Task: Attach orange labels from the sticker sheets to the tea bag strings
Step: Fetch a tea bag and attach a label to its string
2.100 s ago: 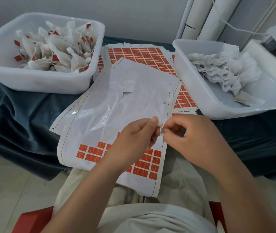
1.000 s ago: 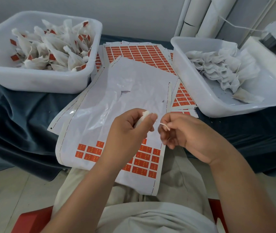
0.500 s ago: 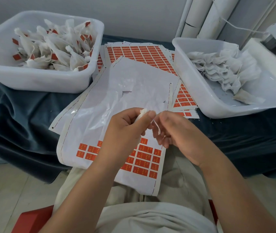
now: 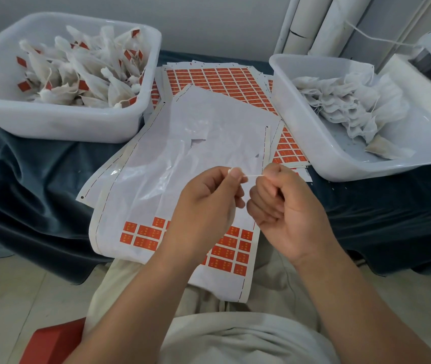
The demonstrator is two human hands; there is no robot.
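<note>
My left hand [image 4: 206,206] is closed around a white tea bag, of which only the top [image 4: 231,170] shows above the thumb. A short white string [image 4: 252,175] runs taut from it to my right hand [image 4: 282,206], which pinches the string's end. Both hands hover above a mostly peeled sticker sheet [image 4: 183,153] that hangs off the table's front edge. Several orange labels [image 4: 141,233] remain in its lower rows. A full sheet of orange labels [image 4: 222,82] lies farther back.
A white tub [image 4: 62,122] at the left holds labelled tea bags [image 4: 83,72]. A white tub [image 4: 322,143] at the right holds unlabelled tea bags [image 4: 345,103]. A dark blue cloth [image 4: 30,179] covers the table. White tubes [image 4: 314,24] lean at the back wall.
My hands have moved apart slightly, pulling the string straight between them. The string hung in a loop half a second ago.
</note>
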